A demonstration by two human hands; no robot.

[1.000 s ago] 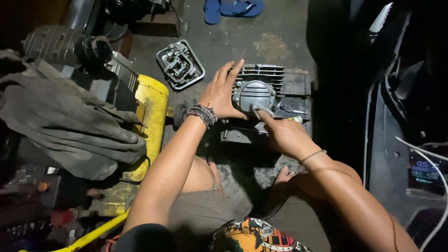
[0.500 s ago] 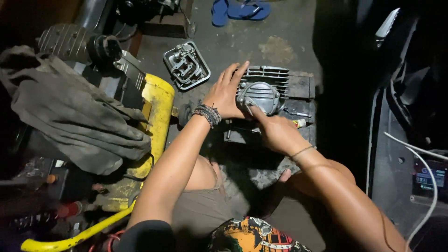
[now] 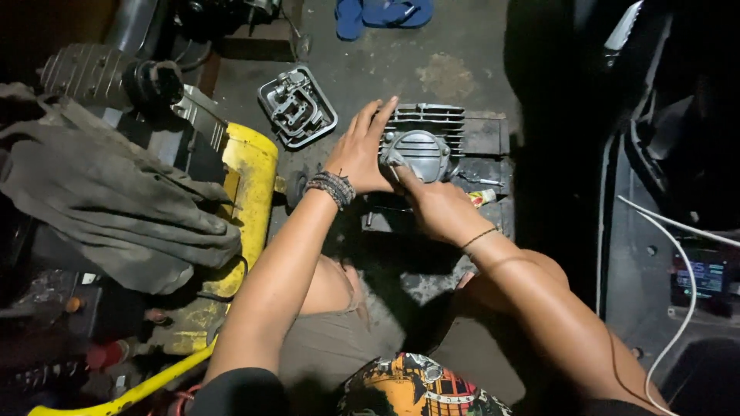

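A grey finned engine cylinder head (image 3: 428,140) with a round cover sits on a dark block on the floor in front of me. My left hand (image 3: 362,150) lies flat against its left side, fingers spread and pointing up, a beaded bracelet on the wrist. My right hand (image 3: 433,206) reaches from below, its index finger pressed on the lower left edge of the round cover. Whether the right hand holds anything small is hidden. A small tube (image 3: 482,198) lies just right of my right hand.
A separate grey engine cover (image 3: 297,106) lies on the concrete at upper left. A yellow machine frame (image 3: 248,181) with a grey rag (image 3: 116,200) stands to the left. Blue sandals (image 3: 383,13) lie at the top. A dark vehicle body with white cables (image 3: 678,223) fills the right.
My right hand has slid left along the bottom of the round cover. The left hand stays flat on the cylinder head. The view has shifted slightly.
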